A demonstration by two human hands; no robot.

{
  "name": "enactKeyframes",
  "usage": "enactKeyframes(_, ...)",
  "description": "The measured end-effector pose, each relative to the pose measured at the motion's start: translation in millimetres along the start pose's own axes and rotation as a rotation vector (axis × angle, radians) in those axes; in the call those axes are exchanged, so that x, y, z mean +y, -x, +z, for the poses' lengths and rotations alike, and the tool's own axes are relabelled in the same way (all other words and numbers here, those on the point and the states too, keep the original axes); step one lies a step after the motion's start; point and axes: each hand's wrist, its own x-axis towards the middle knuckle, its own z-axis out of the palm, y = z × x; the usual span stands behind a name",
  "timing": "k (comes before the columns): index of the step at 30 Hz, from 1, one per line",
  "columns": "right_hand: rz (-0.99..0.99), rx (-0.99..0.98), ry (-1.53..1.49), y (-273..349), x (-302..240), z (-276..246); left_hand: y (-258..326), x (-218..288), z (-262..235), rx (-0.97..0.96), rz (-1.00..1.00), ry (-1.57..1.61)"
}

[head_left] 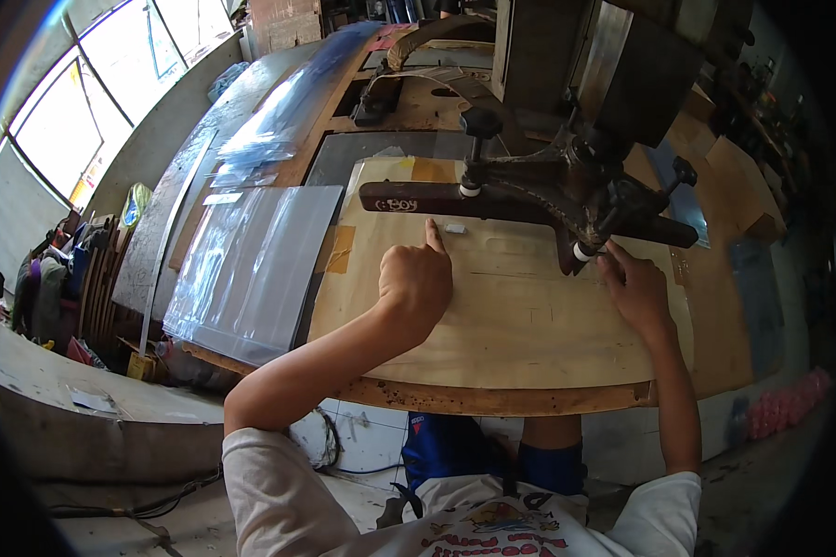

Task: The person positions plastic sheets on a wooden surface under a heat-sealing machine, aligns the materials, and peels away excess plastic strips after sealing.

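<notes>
Big wooden worktable (529, 371) fills centre of view, pale brown top w/ curved front edge; tape patches on it. Over the far part hangs a dark metal machine arm (529, 195), heavy, w/ black knobs and a white-tipped nozzle (581, 252) pointing down at the board. Left of the work area lies a stack of clear plastic sheets (251, 265), glossy, flat, partly overhanging table edge; more clear film further back along a long bench (279, 102). Windows (74, 111) upper left, bright.

Left hand (416, 283) rests on tabletop, mostly curled into a loose fist, index finger stretched out, tip pressing the board just beside a small white piece (455, 227), near it but can't tell if touching. Holds nothing.

Right hand (636, 292) lies flat-ish on the board, fingers extended toward the nozzle, fingertips just under/beside its white tip; whether they pinch anything there can't tell, too small + partly hidden.

Small white piece sits on the board directly below the dark arm, btwn both hands, closer to left.
</notes>
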Motion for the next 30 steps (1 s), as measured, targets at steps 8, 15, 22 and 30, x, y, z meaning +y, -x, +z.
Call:
enactKeyframes(8,-0.007,0.039,-0.005,4.7,-1.3,-3.2,-4.6,4.0,5.3,0.046,-0.008,-0.046)
enactKeyframes(15,-0.002,0.058,-0.061,10.3,2.4,-1.8,-8.1,2.5,9.8,0.070,0.006,-0.080)
enactKeyframes(22,0.040,-0.003,-0.041,8.4,-3.8,-6.6,-6.8,2.7,5.0,0.034,0.017,-0.111)
enactKeyframes(30,0.036,0.002,-0.054,8.4,-5.1,-7.6,-7.0,2.4,12.0,0.064,0.026,-0.143)
